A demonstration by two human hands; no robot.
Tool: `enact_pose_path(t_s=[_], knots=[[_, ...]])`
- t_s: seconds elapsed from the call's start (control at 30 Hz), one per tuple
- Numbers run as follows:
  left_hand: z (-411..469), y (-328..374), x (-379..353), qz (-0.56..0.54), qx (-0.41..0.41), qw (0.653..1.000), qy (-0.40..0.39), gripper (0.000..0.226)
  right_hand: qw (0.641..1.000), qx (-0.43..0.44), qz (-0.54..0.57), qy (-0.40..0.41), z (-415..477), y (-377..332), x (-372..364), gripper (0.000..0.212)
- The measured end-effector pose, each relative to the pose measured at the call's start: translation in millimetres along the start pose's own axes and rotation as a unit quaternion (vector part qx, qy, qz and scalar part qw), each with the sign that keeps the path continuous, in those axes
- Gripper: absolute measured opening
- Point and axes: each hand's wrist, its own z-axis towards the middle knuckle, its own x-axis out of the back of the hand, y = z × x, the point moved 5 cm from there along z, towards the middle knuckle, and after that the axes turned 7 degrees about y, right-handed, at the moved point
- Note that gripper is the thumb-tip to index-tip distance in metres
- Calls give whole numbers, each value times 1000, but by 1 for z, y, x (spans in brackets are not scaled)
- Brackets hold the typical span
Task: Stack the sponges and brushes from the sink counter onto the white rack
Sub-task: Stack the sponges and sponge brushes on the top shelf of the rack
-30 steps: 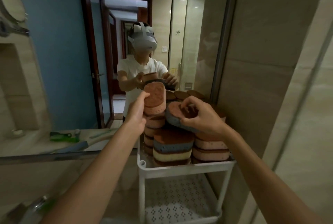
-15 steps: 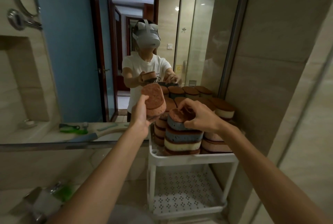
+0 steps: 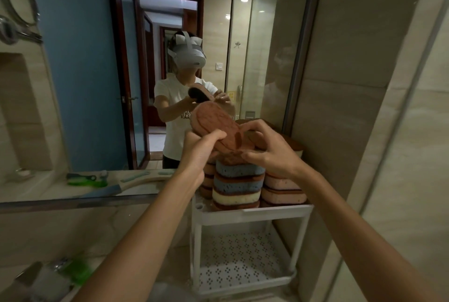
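Holding one brown-faced sponge [image 3: 215, 129] in my left hand [image 3: 194, 156], I have thumb and fingers wrapped round its near left end. It is tilted, scrub face toward me, with its long axis running from far left down to near right. Its low end hangs just above the middle stack on the white rack [image 3: 250, 211].

My right hand [image 3: 271, 156] is arched over that stack's top sponge [image 3: 239, 171]. The thumb is on the near edge and the fingers curl to the far side, so it grips and steadies the pile. That hand is the one touching the stack; my left is just up and left of it. As I judge it, the held sponge must swing right and level out to land flat there.

By my count the middle stack has three sponges: two blue, then one cream. Right of it I see two pink ones. The left stack sits behind my left wrist, so I cannot count it. More lie at the far side, unclear. One green brush [image 3: 76, 275] shows, blurred, at near left.
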Motion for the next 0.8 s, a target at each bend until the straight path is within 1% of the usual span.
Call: enact_pose_path(t_s=[0.1, 0.2, 0.23, 0.27, 0.3, 0.33, 0.37, 0.4, 0.43, 0.47, 0.53, 0.6, 0.63, 0.73, 0.8], knots=[[-13, 2, -26, 47, -19, 997, -50, 28, 998, 29, -51, 16, 0, -2, 7, 39], [-22, -6, -45, 63, 7, 989, -132, 51, 995, 10, -83, 61, -1, 8, 22, 44], [-23, -8, -47, 86, -4, 986, -146, 53, 994, -6, -87, 69, -2, 14, 28, 46], [-23, -7, -46, 131, -46, 980, -143, 51, 993, -28, -87, 77, -4, 21, 34, 48], [-23, -4, -42, 197, -114, 966, -123, 48, 991, -52, -88, 85, -6, 29, 41, 49], [-23, -1, -38, 272, -193, 938, -98, 47, 988, -75, -98, 94, -9, 36, 48, 51], [-24, 0, -35, 344, -265, 897, -80, 49, 984, -94, -117, 98, -12, 44, 55, 54], [-24, -1, -34, 404, -311, 856, -78, 53, 979, -111, -140, 97, -15, 52, 60, 56], [-24, -5, -34, 451, -335, 823, -91, 59, 974, -128, -162, 93, -18, 58, 65, 57], [-22, -11, -35, 488, -342, 795, -112, 64, 969, -146, -179, 87, -21, 65, 69, 57], [-18, -22, -37, 548, -343, 750, -139, 72, 960, -185, -197, 74, -27, 75, 72, 54], [-14, -29, -42, 585, -346, 718, -151, 77, 954, -210, -203, 61, -30, 83, 71, 53], [-12, -32, -45, 594, -346, 709, -156, 78, 954, -213, -205, 56, -31, 85, 70, 53], [-7, -36, -51, 610, -348, 692, -167, 77, 955, -199, -212, 50, -31, 85, 65, 53], [-4, -37, -53, 613, -345, 691, -169, 75, 958, -189, -211, 49, -30, 85, 61, 53]])
